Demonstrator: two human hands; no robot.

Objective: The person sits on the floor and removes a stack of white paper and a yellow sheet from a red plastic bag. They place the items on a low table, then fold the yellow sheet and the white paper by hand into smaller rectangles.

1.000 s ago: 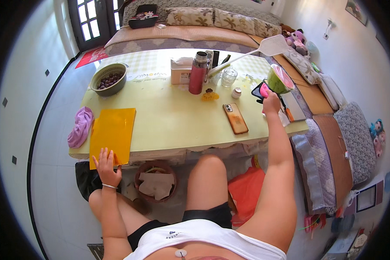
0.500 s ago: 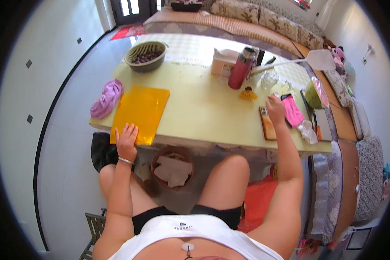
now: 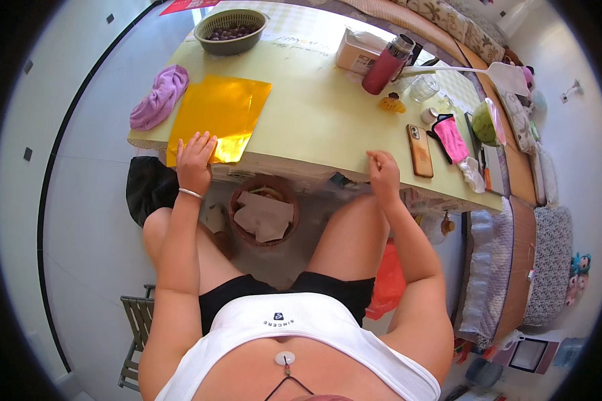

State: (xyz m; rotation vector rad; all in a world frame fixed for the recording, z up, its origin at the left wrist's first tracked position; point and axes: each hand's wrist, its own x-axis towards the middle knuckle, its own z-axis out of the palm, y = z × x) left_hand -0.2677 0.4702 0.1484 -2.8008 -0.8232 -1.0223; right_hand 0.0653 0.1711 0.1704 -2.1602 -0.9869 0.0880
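A shiny gold sheet (image 3: 229, 110) lies on the left part of the table, its near corner at the front edge. My left hand (image 3: 195, 159) rests flat on that corner, fingers stretched out. Over the table's front edge, right of the middle, is my right hand (image 3: 385, 175), its fingers curled and thumb and forefinger pinched together. Whatever they hold, if anything, is too small to tell. Nearest to it on the right is a phone in an orange-brown case (image 3: 419, 151). A crumpled purple cloth (image 3: 159, 100) sits beside the sheet's left edge.
On the table (image 3: 308, 127) stand a basket of dark round fruit (image 3: 231, 41), a tissue box (image 3: 358, 53), a red flask (image 3: 386, 68), a glass (image 3: 424, 88), a small jar (image 3: 430, 115), a pink cloth (image 3: 452, 139) and a cut melon (image 3: 487, 123). Below is a waste bin (image 3: 266, 234).
My right hand has come left and toward me, from above the phone to the front edge, baring the small jar. My left hand stays on the gold sheet. The view has tilted downward.
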